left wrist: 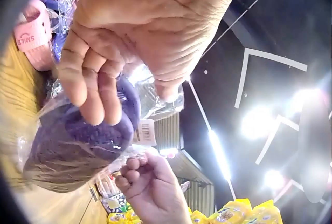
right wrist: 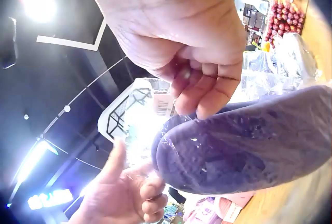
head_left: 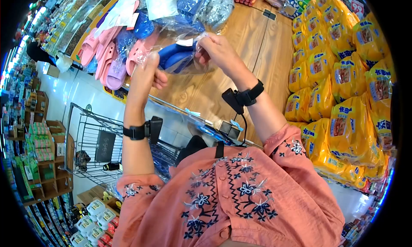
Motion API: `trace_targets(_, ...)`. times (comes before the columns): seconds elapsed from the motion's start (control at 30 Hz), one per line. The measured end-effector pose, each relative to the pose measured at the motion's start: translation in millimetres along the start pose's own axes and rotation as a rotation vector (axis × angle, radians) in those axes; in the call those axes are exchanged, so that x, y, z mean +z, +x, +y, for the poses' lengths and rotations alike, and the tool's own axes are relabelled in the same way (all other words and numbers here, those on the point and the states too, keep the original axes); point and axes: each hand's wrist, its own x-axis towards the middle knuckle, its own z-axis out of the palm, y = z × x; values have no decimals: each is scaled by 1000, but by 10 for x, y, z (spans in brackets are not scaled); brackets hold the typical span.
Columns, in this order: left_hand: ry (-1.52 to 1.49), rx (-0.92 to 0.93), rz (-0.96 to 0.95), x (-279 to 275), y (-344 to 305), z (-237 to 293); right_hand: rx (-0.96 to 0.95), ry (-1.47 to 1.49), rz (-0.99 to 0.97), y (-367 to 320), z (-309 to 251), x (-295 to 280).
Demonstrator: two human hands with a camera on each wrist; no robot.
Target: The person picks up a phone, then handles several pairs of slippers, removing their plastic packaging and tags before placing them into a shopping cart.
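Observation:
A pair of blue slippers [head_left: 177,58] in a clear plastic bag, with a white tag [right wrist: 163,104], hangs between my hands over the wooden table. The right hand [head_left: 216,53] pinches the bag at its right side with curled fingers. At the opposite side is my left hand [head_left: 148,75], thumb raised and apart from its loosely bent fingers. In the left wrist view, those fingers [left wrist: 98,91] overlap the bagged slippers. Pink clogs [head_left: 112,45] and a lilac slipper [head_left: 116,77] lie at the table's left edge, close beyond the left hand.
More bagged slippers [head_left: 191,6] are piled at the back of the wooden table [head_left: 240,45]. Several yellow packages [head_left: 347,122] are stacked along the right. A black wire shopping cart [head_left: 101,139] stands below the left forearm, and wooden shelves [head_left: 53,161] are further left.

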Motion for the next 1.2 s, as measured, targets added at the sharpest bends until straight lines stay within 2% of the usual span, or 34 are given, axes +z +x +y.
trace_targets(0.07, -64, -47, 14, -102, 138, -93, 25, -32, 17, 29, -83, -3)
trace_targets(0.17, 188, -10, 124, -140, 130, 104, 19, -39, 128, -19, -243, -29)
trace_targets(0.27, 311, 157, 301, -219, 135, 353, -69, -11, 118, -61, -374, -174)
trace_targets(0.5, 117, 258, 248, -36, 140, 708, -104, 77, 132, -150, -464, -235)
trace_targets(0.6, 31, 535, 108, 120, 330, 887, -190, 132, 114, -32, -506, -215)
trace_targets(0.63, 34, 570, 80, 152, 316, 923, -173, 170, 105, -23, -507, -218)
trace_targets(0.73, 268, 856, 97, 355, 234, 870, -102, 306, 84, -84, -339, -271)
trace_targets(0.83, 408, 837, -36, 713, -59, 575, -59, 414, 57, -334, -168, -259)
trace_targets(0.93, 622, 1035, 13, 1014, -189, 229, 7, 662, 57, -428, 168, -403)
trace_targets(0.97, 624, 1022, -33, 1064, -267, 211, 3, 757, -49, -498, 205, -497)
trace_targets(1.03, 627, 1004, -116, 1156, -379, 230, 54, 738, 6, -684, 3, -452)
trace_targets(1.1, 715, 1031, -26, 1286, -400, 130, 112, 623, 58, -745, -23, -434)
trace_targets(1.2, 781, 1016, 29, 1414, -396, 41, -147, 148, 260, -745, 77, -251)
